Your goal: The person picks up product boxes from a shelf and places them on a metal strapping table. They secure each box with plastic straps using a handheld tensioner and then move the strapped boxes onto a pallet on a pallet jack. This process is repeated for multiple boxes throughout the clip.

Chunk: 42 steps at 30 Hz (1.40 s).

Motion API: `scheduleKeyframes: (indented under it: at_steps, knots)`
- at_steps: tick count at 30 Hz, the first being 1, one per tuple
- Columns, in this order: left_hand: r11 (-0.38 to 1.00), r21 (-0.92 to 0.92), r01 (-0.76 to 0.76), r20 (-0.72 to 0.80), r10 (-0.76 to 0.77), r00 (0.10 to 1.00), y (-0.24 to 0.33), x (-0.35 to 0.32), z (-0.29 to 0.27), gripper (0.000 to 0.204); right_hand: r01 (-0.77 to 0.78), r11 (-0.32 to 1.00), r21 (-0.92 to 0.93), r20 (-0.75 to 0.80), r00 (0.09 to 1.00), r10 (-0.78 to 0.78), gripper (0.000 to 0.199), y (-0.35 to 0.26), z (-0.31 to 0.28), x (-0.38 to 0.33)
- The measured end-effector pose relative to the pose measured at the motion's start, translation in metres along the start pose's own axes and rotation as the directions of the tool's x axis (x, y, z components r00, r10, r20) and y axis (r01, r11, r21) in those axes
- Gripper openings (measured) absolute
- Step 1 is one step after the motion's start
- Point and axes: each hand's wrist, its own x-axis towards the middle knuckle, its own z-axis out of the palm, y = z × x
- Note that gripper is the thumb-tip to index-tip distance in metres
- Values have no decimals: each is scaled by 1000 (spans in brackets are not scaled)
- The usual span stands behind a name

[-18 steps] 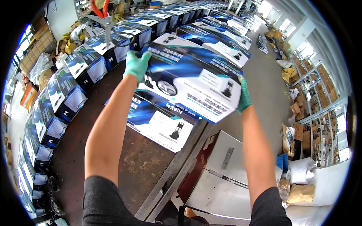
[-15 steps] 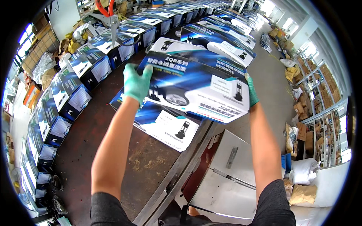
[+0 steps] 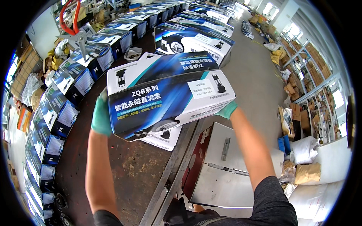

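I grip the raised box (image 3: 166, 94), not yet set down, with fingers of left hand (image 3: 101, 116) and right hand (image 3: 227, 110), while lined-up boxes (image 3: 64, 115) edge the worktop (image 3: 130, 165) at left.

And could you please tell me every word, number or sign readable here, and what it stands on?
I won't copy wording out, but print stands here:
Held carton: large white lettering, smaller yellow line below, legible.
White label on it: small dark print, hard to make out.
Carton beyond it: lettering too small or blurred.
Row of cartons at left: print too small to read.
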Motion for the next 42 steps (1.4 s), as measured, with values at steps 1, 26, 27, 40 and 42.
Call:
scheduleKeyframes:
  at_steps: [1, 26, 27, 40, 42]
  knots:
    - [985, -131, 111, 75, -101, 992, 12, 25, -20, 72, -67, 921, 384, 49, 997, 52, 47, -1, 14, 7]
    - [959, 146, 241, -782, -37, 622, -202, -360, 115, 34, -2, 662, 749, -492, 667, 559, 52, 122, -14, -513]
    - [935, 100, 341, -752, -153, 641, -220, -372, 92, 40, 48, 599, 799, -446, 714, 539, 52, 101, -19, -527]
    - [932, 149, 330, -425, -241, 872, -413, -454, 205, 39, 95, 734, 672, -530, 754, 388, 66, 109, -180, -499]
    - [874, 300, 381, -323, -282, 903, -407, -467, 222, 37, 76, 776, 627, -524, 777, 348, 61, 98, -172, -479]
